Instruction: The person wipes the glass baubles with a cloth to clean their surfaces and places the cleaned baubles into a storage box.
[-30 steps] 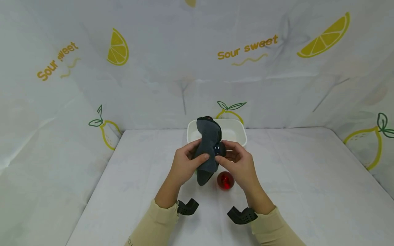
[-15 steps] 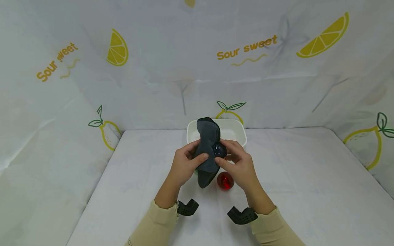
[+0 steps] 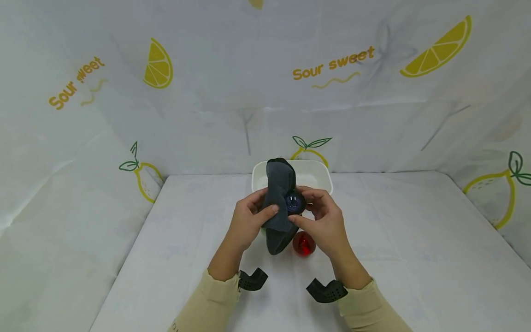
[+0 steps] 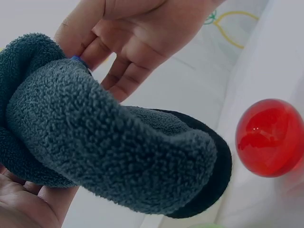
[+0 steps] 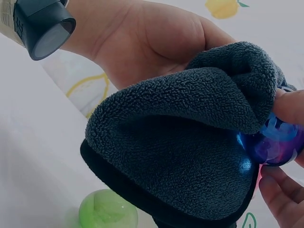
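Over the middle of the table, my left hand (image 3: 245, 221) holds a dark grey-blue terry cloth (image 3: 277, 184) with black edging, thumb on top. The cloth is folded and hangs in a curve. My right hand (image 3: 327, 223) pinches a shiny, see-through blue ball (image 3: 295, 203) between thumb and fingers at the cloth's right side. In the right wrist view the blue ball (image 5: 278, 142) lies against the fabric, partly covered by fingers. The left wrist view shows mostly the fuzzy cloth (image 4: 109, 137), which hides nearly all of the ball there.
A see-through red ball (image 3: 304, 244) sits on the white tabletop just below my right hand. Beneath the cloth is a pale green ball (image 5: 108, 211), mostly hidden in the head view. A white rectangular tub (image 3: 319, 174) stands behind the hands, by the printed backdrop.
More of the blue ball shows now beside the cloth. The cloth has shifted a little, its lower end opening out, and my left thumb has slid slightly left. The red ball stays put.
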`<state>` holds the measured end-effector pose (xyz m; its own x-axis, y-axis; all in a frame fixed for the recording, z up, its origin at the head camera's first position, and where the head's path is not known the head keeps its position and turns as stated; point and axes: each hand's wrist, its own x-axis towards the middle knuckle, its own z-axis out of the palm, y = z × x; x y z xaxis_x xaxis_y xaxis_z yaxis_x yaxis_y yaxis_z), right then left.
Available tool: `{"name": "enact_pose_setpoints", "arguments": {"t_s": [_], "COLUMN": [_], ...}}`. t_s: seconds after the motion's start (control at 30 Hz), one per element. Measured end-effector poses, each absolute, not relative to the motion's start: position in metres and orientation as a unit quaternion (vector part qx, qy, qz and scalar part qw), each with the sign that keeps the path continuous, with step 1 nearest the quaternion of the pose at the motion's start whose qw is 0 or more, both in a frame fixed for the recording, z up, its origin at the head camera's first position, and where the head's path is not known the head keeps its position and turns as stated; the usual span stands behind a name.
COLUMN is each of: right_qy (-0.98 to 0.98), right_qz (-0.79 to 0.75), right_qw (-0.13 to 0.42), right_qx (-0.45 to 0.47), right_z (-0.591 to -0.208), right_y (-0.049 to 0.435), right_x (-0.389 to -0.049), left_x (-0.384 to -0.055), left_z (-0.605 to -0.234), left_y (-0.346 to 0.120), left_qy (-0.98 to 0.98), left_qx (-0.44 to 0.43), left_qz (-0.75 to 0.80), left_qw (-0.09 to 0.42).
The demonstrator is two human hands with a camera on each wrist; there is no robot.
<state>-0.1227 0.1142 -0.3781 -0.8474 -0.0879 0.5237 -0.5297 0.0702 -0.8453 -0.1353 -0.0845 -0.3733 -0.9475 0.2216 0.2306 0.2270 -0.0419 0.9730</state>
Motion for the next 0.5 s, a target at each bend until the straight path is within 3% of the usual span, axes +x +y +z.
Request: {"name": "enact_pose_setpoints", "arguments": {"t_s": [0.5], "right_qy": [-0.706], "right_qz": [0.654], "right_qw": [0.169], "right_qx": [0.213], "right_z": [-0.3795], "right_y": [0.1176], "right_x": [-0.1252], "left_x": [-0.1352], "left_z": [-0.3768], "left_y": [-0.0842], "left_qy": [-0.698], "left_qx": [-0.184], "left_qz": [-0.692], "left_qw": [0.020]}}
